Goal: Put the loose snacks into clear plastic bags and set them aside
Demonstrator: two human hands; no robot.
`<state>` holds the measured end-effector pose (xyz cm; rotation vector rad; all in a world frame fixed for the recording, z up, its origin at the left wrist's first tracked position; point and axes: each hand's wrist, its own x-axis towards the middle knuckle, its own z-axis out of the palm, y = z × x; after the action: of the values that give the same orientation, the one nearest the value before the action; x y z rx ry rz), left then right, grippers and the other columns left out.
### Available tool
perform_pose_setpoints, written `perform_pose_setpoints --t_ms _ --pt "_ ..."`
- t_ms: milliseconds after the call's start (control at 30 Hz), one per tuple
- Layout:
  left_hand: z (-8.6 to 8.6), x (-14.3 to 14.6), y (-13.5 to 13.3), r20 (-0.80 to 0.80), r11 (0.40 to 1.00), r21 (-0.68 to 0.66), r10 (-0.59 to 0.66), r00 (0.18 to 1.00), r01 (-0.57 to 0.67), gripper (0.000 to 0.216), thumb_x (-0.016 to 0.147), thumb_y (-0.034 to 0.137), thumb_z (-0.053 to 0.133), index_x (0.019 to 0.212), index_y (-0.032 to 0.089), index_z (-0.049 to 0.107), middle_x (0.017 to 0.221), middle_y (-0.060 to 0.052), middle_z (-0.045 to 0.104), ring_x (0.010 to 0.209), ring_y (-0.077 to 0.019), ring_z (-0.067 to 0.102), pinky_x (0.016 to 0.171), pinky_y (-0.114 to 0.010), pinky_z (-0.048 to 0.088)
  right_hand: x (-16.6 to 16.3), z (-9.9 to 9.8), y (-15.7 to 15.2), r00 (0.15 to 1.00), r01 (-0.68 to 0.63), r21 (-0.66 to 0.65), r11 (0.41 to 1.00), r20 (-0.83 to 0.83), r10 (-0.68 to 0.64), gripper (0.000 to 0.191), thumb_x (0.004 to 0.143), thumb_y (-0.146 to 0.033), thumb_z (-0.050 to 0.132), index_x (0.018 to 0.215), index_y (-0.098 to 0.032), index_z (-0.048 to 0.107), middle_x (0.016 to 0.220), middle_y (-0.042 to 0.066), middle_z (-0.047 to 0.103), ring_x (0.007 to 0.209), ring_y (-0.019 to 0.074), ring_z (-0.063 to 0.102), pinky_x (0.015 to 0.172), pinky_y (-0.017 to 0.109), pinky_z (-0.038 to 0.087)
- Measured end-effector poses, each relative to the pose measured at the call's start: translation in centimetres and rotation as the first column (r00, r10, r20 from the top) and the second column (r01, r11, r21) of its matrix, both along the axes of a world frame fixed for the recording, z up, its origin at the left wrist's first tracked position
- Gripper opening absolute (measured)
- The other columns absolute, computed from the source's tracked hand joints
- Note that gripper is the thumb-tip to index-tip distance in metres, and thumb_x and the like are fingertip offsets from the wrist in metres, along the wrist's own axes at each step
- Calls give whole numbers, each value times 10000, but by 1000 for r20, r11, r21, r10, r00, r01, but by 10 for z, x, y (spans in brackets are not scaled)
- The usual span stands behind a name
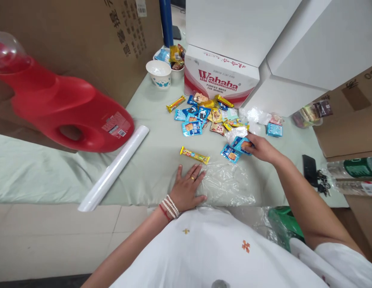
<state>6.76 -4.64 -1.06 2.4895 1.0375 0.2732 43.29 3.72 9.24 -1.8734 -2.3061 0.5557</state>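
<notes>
My right hand (260, 148) pinches a blue snack packet (242, 145) just above the cloth. Under its near edge lies another blue packet (230, 153). My left hand (187, 187) rests flat with fingers spread, holding nothing, beside a crumpled clear plastic bag (228, 184). Beyond its fingertips is a yellow snack stick (194, 155). Farther back, a mixed heap of wrapped snacks includes a blue packet (192, 127), a yellow packet (216, 115) and a small red-and-cream packet (217, 128). A separate yellow stick (175, 104) sits at the heap's left.
A Wahaha carton (220, 76) stands behind the heap. At back left are a paper bowl (159, 74) and a filled one. A red jug (69, 108) and a white roll (114, 170) occupy the left. Blue packets (274, 129), keys (323, 182) and bottles (360, 168) are right.
</notes>
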Motion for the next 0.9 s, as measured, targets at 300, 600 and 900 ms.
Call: perform_pose_setpoints --t_ms 300,600,900 --pt "-1 0 0 -37 1000 23 -2 999 3 884 848 623 659 1587 213 398 1690 -155 313 1550 -389 315 1244 -738 -19 -23 -49 -26 953 53 -36 998 299 -40 262 987 -394 577 1064 -151 641 1036 142 712 922 248 632 716 283 401" --pt "-4 1 0 -42 998 53 19 999 -16 944 855 674 625 1608 175 351 1660 -193 362 1533 -396 349 1253 -716 -17 -46 -60 -23 943 101 68 993 311 -118 322 955 -412 621 1093 -123 651 1167 193 665 1103 350 552 954 420 423" --pt "-5 1 0 -53 997 70 13 999 -9 965 863 703 594 1607 141 348 1652 -222 359 1530 -410 353 1249 -720 -20 -59 -66 -34 957 266 29 963 115 -268 466 874 -364 717 1264 -142 593 1174 181 666 1073 325 614 904 378 467"
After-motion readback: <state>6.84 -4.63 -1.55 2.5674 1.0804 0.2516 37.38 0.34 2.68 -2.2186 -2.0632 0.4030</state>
